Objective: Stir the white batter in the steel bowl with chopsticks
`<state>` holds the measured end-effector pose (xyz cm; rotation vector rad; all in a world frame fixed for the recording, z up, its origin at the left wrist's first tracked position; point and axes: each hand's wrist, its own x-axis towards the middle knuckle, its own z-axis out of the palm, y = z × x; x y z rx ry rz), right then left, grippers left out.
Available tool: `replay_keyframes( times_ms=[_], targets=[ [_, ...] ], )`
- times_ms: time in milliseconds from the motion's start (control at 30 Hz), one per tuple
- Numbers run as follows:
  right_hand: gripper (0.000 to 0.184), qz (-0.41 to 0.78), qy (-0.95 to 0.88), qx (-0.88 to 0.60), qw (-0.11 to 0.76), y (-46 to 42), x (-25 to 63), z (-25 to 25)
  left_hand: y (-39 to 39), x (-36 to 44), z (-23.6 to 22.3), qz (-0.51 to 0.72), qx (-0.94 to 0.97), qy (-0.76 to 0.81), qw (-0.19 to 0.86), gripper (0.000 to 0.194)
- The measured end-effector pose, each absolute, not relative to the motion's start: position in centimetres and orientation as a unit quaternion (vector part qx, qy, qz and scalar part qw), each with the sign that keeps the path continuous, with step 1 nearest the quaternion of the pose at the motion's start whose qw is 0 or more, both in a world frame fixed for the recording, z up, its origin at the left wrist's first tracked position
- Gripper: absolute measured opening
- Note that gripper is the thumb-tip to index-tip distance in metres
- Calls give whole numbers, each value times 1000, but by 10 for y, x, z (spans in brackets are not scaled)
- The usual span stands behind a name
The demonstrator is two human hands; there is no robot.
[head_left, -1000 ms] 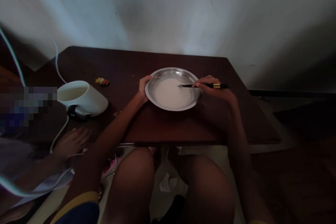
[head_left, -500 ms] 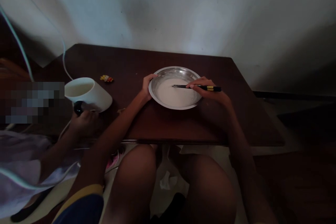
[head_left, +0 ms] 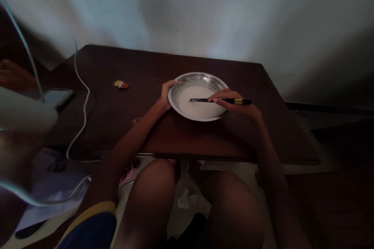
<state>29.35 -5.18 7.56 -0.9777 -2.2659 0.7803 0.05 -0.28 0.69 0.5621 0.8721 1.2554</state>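
Observation:
A shallow metal bowl [head_left: 214, 78] stands on the dark brown table, with a whitish liquid or batter [head_left: 194, 107] in it. My left hand [head_left: 167, 94] grips the bowl's left rim, thumb on top and the other fingers hidden beneath or behind. Between the fingers of my right hand [head_left: 233, 103] are black chopsticks [head_left: 201, 100] with gold bands near the thick end. Their tips dip into the whitish mixture left of the bowl's middle. The right hand sits over the bowl's right rim.
The dark table [head_left: 140, 66] backs onto a pale wall. A small yellow, white and red figurine [head_left: 120, 84], a phone [head_left: 58, 97] and a white cable [head_left: 85, 109] lie on its left side. At the far left another person lifts a blurred white mug [head_left: 26, 111].
The other person has taken the white mug by its handle and moved it off the table to the left, uncovering the phone. My chopstick tips have shifted left in the mixture.

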Motion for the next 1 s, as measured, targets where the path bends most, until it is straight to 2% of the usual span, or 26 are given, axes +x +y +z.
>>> replay_keyframes(
  times_ms=[167, 333, 467, 600, 733, 867, 1000],
  targets=[
    [31, 219, -798, -458, 326, -44, 316, 71, -3, 1, 7, 567, 251, 392, 680, 19],
    [34, 282, -822, -420, 262, -56, 353, 99, -4, 1, 8, 566, 244, 403, 676, 17],
    [31, 341, -849, -341, 215, -58, 324, 93, -5, 1, 10, 573, 238, 392, 679, 16],
    [27, 275, -844, -380, 260, -48, 290, 69, -6, 1, 13, 558, 236, 410, 682, 16],
    [26, 202, -808, -464, 301, -40, 308, 65, -5, 1, 12, 556, 240, 414, 680, 17],
    [34, 212, -802, -483, 280, -48, 344, 86, -4, 1, 8, 565, 251, 405, 674, 17],
    [41, 267, -823, -441, 239, -62, 352, 104, -3, 0, 3, 563, 265, 383, 683, 21]
  ],
)
